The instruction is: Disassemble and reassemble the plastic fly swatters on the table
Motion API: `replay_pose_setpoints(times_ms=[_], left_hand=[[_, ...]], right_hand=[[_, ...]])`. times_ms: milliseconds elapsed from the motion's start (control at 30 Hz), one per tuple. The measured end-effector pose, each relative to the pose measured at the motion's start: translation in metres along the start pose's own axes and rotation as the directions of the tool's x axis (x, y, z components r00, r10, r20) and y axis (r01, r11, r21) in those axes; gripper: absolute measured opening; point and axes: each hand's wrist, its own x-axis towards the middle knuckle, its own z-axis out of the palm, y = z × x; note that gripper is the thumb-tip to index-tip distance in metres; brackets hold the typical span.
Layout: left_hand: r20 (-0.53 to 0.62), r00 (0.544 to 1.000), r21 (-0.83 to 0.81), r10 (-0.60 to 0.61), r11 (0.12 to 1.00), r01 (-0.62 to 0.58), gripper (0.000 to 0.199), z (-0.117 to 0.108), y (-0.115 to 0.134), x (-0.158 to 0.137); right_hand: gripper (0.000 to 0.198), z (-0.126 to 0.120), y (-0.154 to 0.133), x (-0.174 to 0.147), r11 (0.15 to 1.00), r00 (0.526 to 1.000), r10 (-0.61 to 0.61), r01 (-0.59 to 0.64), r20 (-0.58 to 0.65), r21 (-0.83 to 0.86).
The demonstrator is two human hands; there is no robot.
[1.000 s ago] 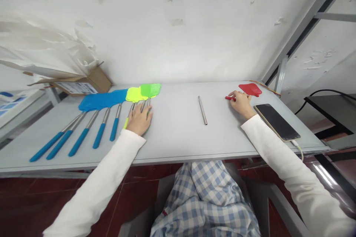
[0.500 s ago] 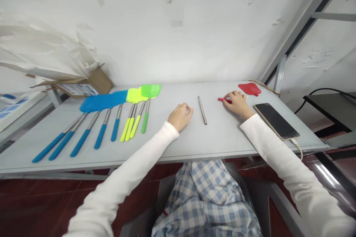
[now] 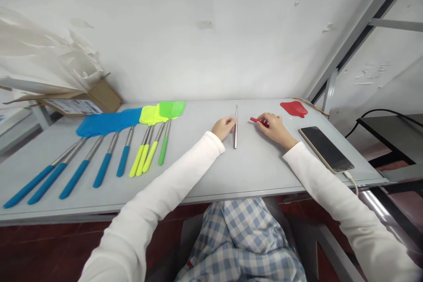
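My left hand is closed around the middle of a slim metal rod, with its fingertips partly hidden and slightly blurred. To its right, my right hand pinches a red handle sleeve, whose left end points toward the rod. Just behind and right of that hand lies a red fly swatter head, flat and detached. The rod and the red sleeve are apart.
On the left lie blue fly swatters, yellow ones and a green one. A smartphone with a cable rests at the right. An open cardboard box stands at the back left against the wall.
My left hand has moved right and taken hold of the metal rod, which has turned more upright in view. My right hand has lifted the red sleeve slightly and shifted left.
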Motion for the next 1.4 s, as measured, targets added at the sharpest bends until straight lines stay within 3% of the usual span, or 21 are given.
replay_pose_setpoints(times_ms=[67,133,200,300,800,1033,1133,1300,1400], left_hand=[[-0.061,0.993,-0.323,-0.101,0.943,0.076,0.033,-0.003,-0.006,0.006],[-0.130,0.972,-0.545,-0.194,0.833,0.094,0.030,-0.005,-0.009,0.012],[-0.181,0.954,-0.665,-0.237,0.745,0.059,0.032,-0.005,-0.010,0.015],[-0.199,0.944,-0.734,-0.263,0.679,0.034,0.036,-0.005,-0.010,0.015],[-0.105,0.941,-0.757,-0.322,0.639,0.135,0.016,-0.004,0.000,0.011],[0.012,0.988,-0.665,-0.155,0.736,0.123,0.030,-0.014,-0.005,0.006],[0.030,0.992,-0.644,-0.122,0.757,0.112,0.032,-0.016,-0.007,0.005],[0.218,0.975,-0.469,0.035,0.880,0.073,0.036,-0.012,-0.006,0.001],[0.212,0.974,-0.449,0.077,0.893,0.028,0.040,-0.011,-0.005,-0.002]], right_hand=[[0.020,0.000,-0.003,-0.001,0.998,0.998,-0.050,0.049,0.030,0.040],[0.021,0.002,-0.006,-0.002,0.993,0.993,-0.100,0.096,0.057,0.072],[0.022,0.003,-0.008,-0.003,0.988,0.988,-0.129,0.122,0.079,0.091],[0.022,0.003,-0.010,-0.004,0.988,0.987,-0.132,0.123,0.093,0.096],[0.018,0.006,-0.013,0.000,0.961,0.974,-0.225,0.221,0.005,0.164],[0.014,0.006,-0.005,-0.001,0.953,0.963,-0.260,0.267,-0.067,0.140],[0.016,0.006,-0.005,0.000,0.952,0.958,-0.254,0.272,-0.132,0.143],[0.021,0.005,-0.012,-0.002,0.936,0.953,-0.263,0.290,-0.150,0.201],[0.022,0.006,-0.016,-0.003,0.929,0.956,-0.255,0.284,-0.144,0.236]])
